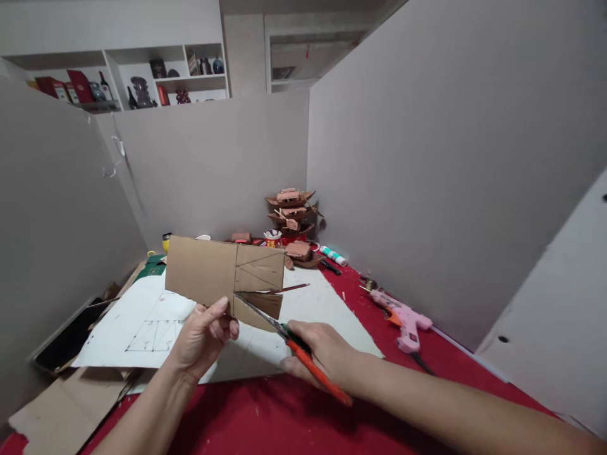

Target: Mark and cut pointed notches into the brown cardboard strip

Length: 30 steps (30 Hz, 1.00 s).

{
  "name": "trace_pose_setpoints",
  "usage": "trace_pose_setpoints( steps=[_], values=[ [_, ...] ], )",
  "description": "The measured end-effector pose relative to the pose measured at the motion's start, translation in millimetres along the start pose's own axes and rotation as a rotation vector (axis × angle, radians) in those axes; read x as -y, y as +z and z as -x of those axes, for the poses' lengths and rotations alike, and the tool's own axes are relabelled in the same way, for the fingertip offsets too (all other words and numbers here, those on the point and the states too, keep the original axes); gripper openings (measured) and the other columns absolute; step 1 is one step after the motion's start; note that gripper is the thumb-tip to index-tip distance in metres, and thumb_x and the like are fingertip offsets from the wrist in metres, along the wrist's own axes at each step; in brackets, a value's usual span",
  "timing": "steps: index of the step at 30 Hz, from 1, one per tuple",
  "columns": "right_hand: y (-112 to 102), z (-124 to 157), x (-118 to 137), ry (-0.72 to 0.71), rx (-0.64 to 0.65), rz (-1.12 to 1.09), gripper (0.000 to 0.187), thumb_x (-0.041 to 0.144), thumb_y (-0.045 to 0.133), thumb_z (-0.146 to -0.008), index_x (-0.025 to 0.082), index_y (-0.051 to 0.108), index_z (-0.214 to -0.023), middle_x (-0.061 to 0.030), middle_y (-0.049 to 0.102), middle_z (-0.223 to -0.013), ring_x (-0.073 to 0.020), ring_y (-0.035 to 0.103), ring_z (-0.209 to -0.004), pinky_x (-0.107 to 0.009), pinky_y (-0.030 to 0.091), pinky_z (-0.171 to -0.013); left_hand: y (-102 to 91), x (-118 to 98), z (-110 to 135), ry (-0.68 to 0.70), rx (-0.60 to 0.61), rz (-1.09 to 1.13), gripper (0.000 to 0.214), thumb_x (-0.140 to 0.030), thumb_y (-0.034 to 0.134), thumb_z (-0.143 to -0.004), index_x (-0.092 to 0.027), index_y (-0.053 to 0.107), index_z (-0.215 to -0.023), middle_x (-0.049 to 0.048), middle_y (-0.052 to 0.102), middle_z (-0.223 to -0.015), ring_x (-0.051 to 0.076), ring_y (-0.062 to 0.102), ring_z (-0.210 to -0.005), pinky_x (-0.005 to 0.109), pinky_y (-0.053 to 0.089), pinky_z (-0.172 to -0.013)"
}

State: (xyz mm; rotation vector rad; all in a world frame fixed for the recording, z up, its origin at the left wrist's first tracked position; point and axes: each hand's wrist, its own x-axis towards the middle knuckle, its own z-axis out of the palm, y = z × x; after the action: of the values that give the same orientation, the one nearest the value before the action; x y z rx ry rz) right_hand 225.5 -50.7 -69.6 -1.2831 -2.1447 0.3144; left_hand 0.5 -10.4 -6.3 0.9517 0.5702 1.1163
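Note:
My left hand (205, 333) grips the lower edge of a brown cardboard sheet (208, 272) marked with pencil lines and holds it up over the table. My right hand (322, 354) is closed round red-handled scissors (303, 357). Their blades are open and sit in a cut in the sheet's lower right part. Beneath both hands a large white paper (142, 316) with drawn triangles lies on the red tabletop (265, 417).
A pink glue gun (403, 319) lies at the right by the grey partition. Stacked cardboard model boats (290, 212), a cup and a glue stick (333, 255) stand at the back. Cardboard scraps (66, 407) and a dark tray (66, 341) lie at the left.

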Motion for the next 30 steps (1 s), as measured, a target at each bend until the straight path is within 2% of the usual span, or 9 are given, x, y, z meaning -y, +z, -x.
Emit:
trace_pose_setpoints(
  steps=[3, 6, 9, 14, 18, 20, 23, 30],
  values=[
    [6, -12, 2, -0.018, -0.021, -0.022, 0.029, 0.047, 0.063, -0.078, 0.022, 0.051, -0.073, 0.0013, 0.054, -0.062, -0.0138, 0.041, -0.053, -0.025, 0.030, -0.052, -8.2, -4, -2, 0.002, -0.065, 0.057, 0.047, -0.028, 0.090, -0.057, -0.014, 0.049, -0.037, -0.0041, 0.056, -0.041, 0.006, 0.055, -0.042, 0.015, 0.044, -0.044],
    [16, -22, 1, -0.036, -0.038, -0.072, 0.032, 0.051, 0.059, -0.080, 0.022, 0.049, -0.069, 0.0027, 0.052, -0.059, -0.0129, 0.041, -0.050, -0.024, 0.030, -0.050, -16.0, -6, -6, -0.043, -0.132, 0.103, 0.039, -0.022, 0.092, -0.052, -0.014, 0.054, -0.044, -0.0040, 0.064, -0.051, 0.007, 0.059, -0.044, 0.015, 0.049, -0.045],
    [21, -24, -4, -0.036, -0.039, -0.109, 0.034, 0.052, 0.058, -0.080, 0.022, 0.046, -0.067, 0.0036, 0.050, -0.056, -0.0119, 0.039, -0.048, -0.024, 0.029, -0.048, -19.1, -4, -9, -0.093, -0.116, 0.085, 0.033, -0.023, 0.093, -0.052, -0.014, 0.061, -0.050, -0.0041, 0.060, -0.044, 0.009, 0.061, -0.045, 0.015, 0.049, -0.045],
    [18, -14, -10, -0.061, -0.041, -0.117, 0.029, 0.043, 0.060, -0.079, 0.023, 0.043, -0.066, 0.0034, 0.049, -0.060, -0.0117, 0.036, -0.050, -0.024, 0.028, -0.048, -10.0, 1, -5, -0.126, -0.045, 0.026, 0.028, -0.029, 0.091, -0.056, -0.014, 0.069, -0.064, 0.0004, 0.068, -0.055, 0.010, 0.061, -0.045, 0.016, 0.049, -0.044],
    [16, -10, -10, -0.059, -0.034, -0.131, 0.028, 0.041, 0.061, -0.079, 0.023, 0.045, -0.067, 0.0034, 0.049, -0.059, -0.0117, 0.036, -0.049, -0.024, 0.028, -0.047, -0.2, 2, 2, -0.113, -0.086, 0.045, 0.025, -0.026, 0.089, -0.059, -0.015, 0.070, -0.072, -0.0008, 0.068, -0.054, 0.010, 0.061, -0.043, 0.015, 0.048, -0.042],
    [16, -9, -9, -0.062, -0.038, -0.135, 0.029, 0.042, 0.061, -0.080, 0.023, 0.045, -0.066, 0.0038, 0.048, -0.058, -0.0115, 0.035, -0.049, -0.024, 0.027, -0.047, 2.0, 3, 5, -0.101, -0.112, 0.094, 0.024, -0.022, 0.089, -0.058, -0.016, 0.069, -0.069, -0.0013, 0.070, -0.058, 0.009, 0.061, -0.042, 0.015, 0.048, -0.041],
    [15, -8, -8, -0.099, -0.049, -0.142, 0.031, 0.043, 0.060, -0.082, 0.023, 0.044, -0.065, 0.0035, 0.048, -0.057, -0.0119, 0.036, -0.049, -0.024, 0.028, -0.047, 3.3, 6, 8, -0.110, -0.123, 0.172, 0.024, -0.018, 0.090, -0.056, -0.015, 0.067, -0.064, -0.0016, 0.070, -0.059, 0.009, 0.061, -0.042, 0.015, 0.051, -0.042],
    [7, -8, -9, -0.146, -0.099, -0.141, 0.034, 0.045, 0.059, -0.083, 0.023, 0.041, -0.064, 0.0041, 0.045, -0.057, -0.0120, 0.036, -0.049, -0.025, 0.028, -0.048, 4.0, 14, 8, -0.100, -0.144, 0.290, 0.018, -0.010, 0.084, -0.062, -0.017, 0.071, -0.073, -0.0013, 0.076, -0.072, 0.006, 0.062, -0.044, 0.013, 0.053, -0.045]
  ],
)
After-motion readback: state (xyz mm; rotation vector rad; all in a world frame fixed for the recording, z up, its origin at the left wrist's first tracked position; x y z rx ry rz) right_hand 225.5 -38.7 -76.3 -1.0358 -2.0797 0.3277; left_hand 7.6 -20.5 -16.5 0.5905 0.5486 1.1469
